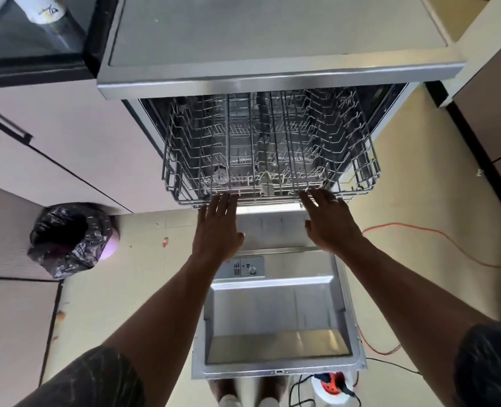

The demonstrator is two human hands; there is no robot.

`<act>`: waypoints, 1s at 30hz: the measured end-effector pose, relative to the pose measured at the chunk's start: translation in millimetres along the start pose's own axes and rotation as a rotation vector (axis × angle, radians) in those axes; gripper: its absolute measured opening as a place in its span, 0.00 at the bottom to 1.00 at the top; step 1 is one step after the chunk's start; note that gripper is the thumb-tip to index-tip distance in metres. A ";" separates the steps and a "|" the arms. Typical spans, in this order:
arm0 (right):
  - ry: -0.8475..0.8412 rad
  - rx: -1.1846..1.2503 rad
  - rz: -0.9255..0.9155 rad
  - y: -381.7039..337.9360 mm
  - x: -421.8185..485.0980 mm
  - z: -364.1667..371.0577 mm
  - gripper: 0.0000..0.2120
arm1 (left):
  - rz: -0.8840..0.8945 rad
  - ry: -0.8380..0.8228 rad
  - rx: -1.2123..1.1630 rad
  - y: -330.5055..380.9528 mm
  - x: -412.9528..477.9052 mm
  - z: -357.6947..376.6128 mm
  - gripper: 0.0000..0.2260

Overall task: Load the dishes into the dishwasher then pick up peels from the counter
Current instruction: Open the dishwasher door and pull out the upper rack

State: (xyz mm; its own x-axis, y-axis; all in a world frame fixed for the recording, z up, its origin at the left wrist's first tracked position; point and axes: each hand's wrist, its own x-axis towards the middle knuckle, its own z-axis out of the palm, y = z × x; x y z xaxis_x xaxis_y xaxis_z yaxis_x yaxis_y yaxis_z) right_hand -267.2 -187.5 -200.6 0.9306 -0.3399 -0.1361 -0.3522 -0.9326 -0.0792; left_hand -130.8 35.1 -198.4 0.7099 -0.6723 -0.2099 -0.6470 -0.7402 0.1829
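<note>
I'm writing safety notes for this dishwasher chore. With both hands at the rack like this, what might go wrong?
1. The left hand and right hand are open at the front edge of the wire rack; fingers might get pinched between the wires.
2. The open door juts out low by the feet, a likely shin or trip hazard.
3. The orange cord and power strip lie on the floor nearby and might snag a foot.
</note>
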 end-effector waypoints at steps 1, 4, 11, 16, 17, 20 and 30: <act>-0.008 -0.002 0.001 -2.2 -6.1 -0.8 0.36 | 0.003 -0.002 -0.012 0.1 -5.5 -0.2 0.43; -0.010 0.010 0.003 -5.3 -22.7 -1.2 0.36 | 0.011 0.007 -0.040 2.0 -18.8 0.7 0.41; -0.024 0.023 -0.009 -7.1 -54.7 0.9 0.35 | 0.032 -0.011 -0.039 5.6 -49.3 4.0 0.37; 0.021 0.054 -0.033 -12.6 -76.1 0.3 0.34 | 0.053 0.000 -0.052 9.3 -68.5 3.6 0.35; 0.028 0.053 -0.038 -13.2 -80.5 0.3 0.34 | 0.051 -0.009 -0.053 10.6 -72.3 2.5 0.35; 0.026 0.059 -0.045 -13.9 -93.2 -3.3 0.34 | 0.064 -0.017 -0.054 14.0 -84.8 0.9 0.35; -0.074 0.018 -0.017 -20.0 -124.8 -3.1 0.35 | 0.069 -0.097 -0.049 17.5 -118.2 2.1 0.34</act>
State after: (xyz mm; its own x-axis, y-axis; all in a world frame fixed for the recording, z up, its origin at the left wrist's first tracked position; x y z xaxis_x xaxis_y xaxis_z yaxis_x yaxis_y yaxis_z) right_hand -376.0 -126.8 -178.9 0.9267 -0.3135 -0.2073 -0.3388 -0.9355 -0.0999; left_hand -226.6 101.6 -172.4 0.6321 -0.7198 -0.2870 -0.6773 -0.6931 0.2467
